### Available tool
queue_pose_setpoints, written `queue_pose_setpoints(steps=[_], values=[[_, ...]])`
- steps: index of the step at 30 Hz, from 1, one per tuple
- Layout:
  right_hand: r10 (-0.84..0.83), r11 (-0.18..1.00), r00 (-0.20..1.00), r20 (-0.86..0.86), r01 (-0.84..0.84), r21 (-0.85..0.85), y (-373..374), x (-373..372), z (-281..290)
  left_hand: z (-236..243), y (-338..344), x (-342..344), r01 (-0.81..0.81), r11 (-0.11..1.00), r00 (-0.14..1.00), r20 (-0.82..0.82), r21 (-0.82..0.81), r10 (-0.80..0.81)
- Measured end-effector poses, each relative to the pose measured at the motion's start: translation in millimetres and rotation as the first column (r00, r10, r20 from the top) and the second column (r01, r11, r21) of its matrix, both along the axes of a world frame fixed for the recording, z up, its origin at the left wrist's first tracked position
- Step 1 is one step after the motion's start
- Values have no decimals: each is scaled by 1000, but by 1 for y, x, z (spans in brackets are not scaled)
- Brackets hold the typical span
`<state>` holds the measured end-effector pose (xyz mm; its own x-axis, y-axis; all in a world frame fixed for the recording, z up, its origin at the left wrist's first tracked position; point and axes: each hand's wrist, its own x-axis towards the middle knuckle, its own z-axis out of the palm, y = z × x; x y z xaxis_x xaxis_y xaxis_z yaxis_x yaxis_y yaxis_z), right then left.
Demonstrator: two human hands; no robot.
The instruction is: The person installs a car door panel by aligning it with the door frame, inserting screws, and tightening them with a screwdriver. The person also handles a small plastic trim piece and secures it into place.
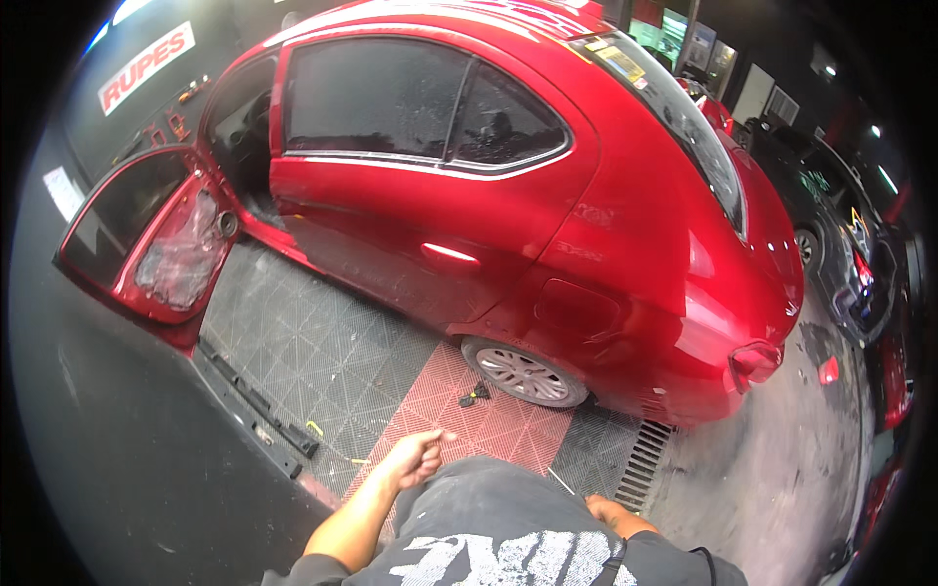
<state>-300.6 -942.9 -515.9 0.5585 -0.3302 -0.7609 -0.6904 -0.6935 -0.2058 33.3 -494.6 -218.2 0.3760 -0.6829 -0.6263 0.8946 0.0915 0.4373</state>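
Note:
My left hand (418, 461) is raised in front of my dark shirt, its fingers curled closed. Whether anything small sits inside them I cannot make out. Mostly hidden behind the shirt, my right hand (598, 506) is low on the right; a thin pale rod (561, 480) sticks out from it toward the upper left. Neither hand touches the red car (518, 230) ahead of me. Its rear door (391, 210) is closed and lacks an outer handle, with a bright reflective slot there. The front door (181, 239) stands open, its inner trim off and plastic sheeting exposed.
A small black part (475, 395) lies on red floor tiles (420, 415) near the rear wheel (523, 374). Long black trim strips (256, 398) and a yellow-green hooked piece (314, 429) lie to the left. A floor drain grate (645, 459) runs behind the wheel. Another dark car (831, 215) stands at right.

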Motion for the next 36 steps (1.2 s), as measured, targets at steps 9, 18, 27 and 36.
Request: queue_pose_setpoints(steps=[9, 18, 27, 36], values=[[89, 992, 986, -141, -75, 101, 36, 67, 42, 15, 43, 9, -307, 886, 947, -25, -348, 319], [119, 993, 992, -37, -119, 16, 92, 141, 65, 39, 80, 64, -422, 767, 894, -82, -484, 440], [21, 997, 998, -63, -16, 75, 196, 166, 125, -3, 233, 84, -617, 656, 766, -142, -434, 627], [9, 999, 998, -64, -6, 50, 270, 220, 174, -10, 325, 120, -728, 571, 656, -144, -379, 741]])
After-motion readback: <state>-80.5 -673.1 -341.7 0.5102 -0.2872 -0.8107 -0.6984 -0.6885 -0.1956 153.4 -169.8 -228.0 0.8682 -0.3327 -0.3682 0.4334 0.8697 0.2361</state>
